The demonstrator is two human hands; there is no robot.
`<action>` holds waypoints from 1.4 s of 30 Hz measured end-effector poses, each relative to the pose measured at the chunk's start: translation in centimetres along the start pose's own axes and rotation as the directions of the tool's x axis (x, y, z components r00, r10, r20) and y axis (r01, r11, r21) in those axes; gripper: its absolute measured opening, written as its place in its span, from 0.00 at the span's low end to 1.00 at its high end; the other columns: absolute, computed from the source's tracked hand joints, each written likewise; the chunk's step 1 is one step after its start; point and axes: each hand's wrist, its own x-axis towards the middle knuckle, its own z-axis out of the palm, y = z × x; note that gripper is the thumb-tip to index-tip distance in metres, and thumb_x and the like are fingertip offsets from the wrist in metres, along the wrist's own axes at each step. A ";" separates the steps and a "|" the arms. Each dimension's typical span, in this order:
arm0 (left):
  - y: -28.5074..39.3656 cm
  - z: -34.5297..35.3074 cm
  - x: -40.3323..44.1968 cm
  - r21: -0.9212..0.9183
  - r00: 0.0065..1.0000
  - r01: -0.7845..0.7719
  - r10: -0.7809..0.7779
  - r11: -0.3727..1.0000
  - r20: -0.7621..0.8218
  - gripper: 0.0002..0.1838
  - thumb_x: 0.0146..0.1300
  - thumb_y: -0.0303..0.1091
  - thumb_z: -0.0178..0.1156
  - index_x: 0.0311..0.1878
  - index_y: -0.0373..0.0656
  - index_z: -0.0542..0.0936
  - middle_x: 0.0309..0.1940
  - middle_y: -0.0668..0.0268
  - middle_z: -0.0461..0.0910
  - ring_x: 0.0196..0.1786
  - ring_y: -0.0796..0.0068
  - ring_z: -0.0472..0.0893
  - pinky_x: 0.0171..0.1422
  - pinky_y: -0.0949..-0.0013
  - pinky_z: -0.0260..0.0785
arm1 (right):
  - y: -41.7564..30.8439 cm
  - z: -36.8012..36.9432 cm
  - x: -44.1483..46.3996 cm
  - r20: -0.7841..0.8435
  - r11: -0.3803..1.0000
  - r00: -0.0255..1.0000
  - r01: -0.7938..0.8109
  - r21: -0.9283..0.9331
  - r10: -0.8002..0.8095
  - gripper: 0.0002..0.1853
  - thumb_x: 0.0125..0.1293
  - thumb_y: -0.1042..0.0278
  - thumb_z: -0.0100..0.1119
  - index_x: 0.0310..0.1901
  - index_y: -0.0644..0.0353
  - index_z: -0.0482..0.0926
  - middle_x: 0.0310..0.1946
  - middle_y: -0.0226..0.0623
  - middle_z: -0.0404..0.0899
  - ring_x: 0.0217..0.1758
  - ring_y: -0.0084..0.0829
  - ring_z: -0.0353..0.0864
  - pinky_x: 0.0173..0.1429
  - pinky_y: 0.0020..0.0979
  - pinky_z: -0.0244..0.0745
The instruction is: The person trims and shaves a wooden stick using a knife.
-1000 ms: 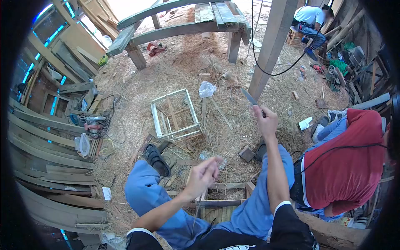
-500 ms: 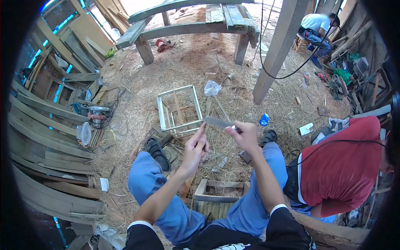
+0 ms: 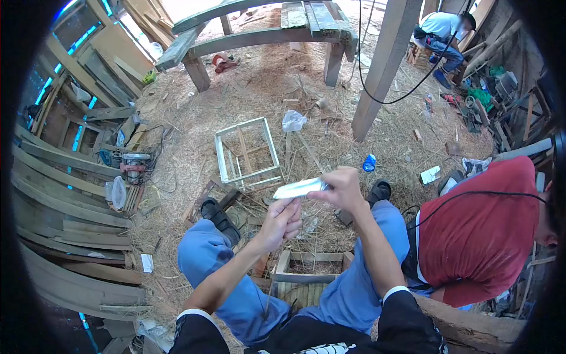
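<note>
My right hand is wrapped round the handle of a knife, whose broad blade shines in the light and points left. Just below the blade's tip, my left hand is closed in a pinch on a thin strip that is mostly hidden behind the blade and fingers. Both hands are raised over the space between my knees. Beneath them, a small wooden frame with slats stands between my legs.
A pale wooden frame lies ahead on the straw-covered floor, near a plastic bag. A person in a red shirt sits close on the right. Behind stand a post and a bench. Another person sits far right.
My right hand first brought the knife down and left to my left hand. Since then the blade has turned its bright flat side up, over the left fingers.
</note>
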 end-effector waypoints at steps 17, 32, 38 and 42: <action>1.2 -1.3 1.9 0.009 0.981 -0.123 0.123 0.992 -0.151 0.28 0.79 0.38 0.48 0.79 0.57 0.58 0.22 0.77 0.56 0.18 0.87 0.55 0.20 0.78 0.47 | 0.9 -1.5 -1.6 0.133 0.967 0.958 -0.254 -0.026 0.255 0.24 0.57 0.44 0.72 0.22 0.57 0.79 0.12 0.39 0.73 0.17 0.39 0.78 0.23 0.37 0.69; 0.2 0.0 1.6 -0.105 0.999 -0.024 0.020 0.994 -0.040 0.31 0.79 0.39 0.48 0.81 0.60 0.53 0.24 0.79 0.54 0.20 0.89 0.52 0.22 0.81 0.43 | -0.9 1.3 0.9 0.123 0.996 0.992 -0.006 0.089 -0.005 0.29 0.53 0.39 0.73 0.17 0.56 0.74 0.10 0.37 0.68 0.14 0.41 0.74 0.22 0.39 0.66; 0.2 0.3 1.0 -0.057 0.999 -0.003 0.000 0.998 -0.053 0.31 0.78 0.42 0.50 0.80 0.60 0.54 0.24 0.79 0.54 0.20 0.89 0.52 0.22 0.81 0.43 | 0.0 0.8 0.6 0.122 0.998 0.990 0.062 0.033 -0.066 0.28 0.55 0.37 0.70 0.18 0.56 0.76 0.10 0.35 0.68 0.14 0.40 0.71 0.23 0.38 0.63; 0.0 1.3 -0.4 -0.028 0.998 0.009 -0.007 1.000 0.065 0.28 0.80 0.38 0.46 0.80 0.57 0.56 0.23 0.78 0.53 0.20 0.88 0.53 0.21 0.80 0.46 | 3.1 -0.9 1.3 -0.192 0.911 0.895 -0.412 -0.016 0.402 0.25 0.61 0.42 0.68 0.24 0.59 0.81 0.12 0.38 0.70 0.14 0.36 0.69 0.23 0.36 0.62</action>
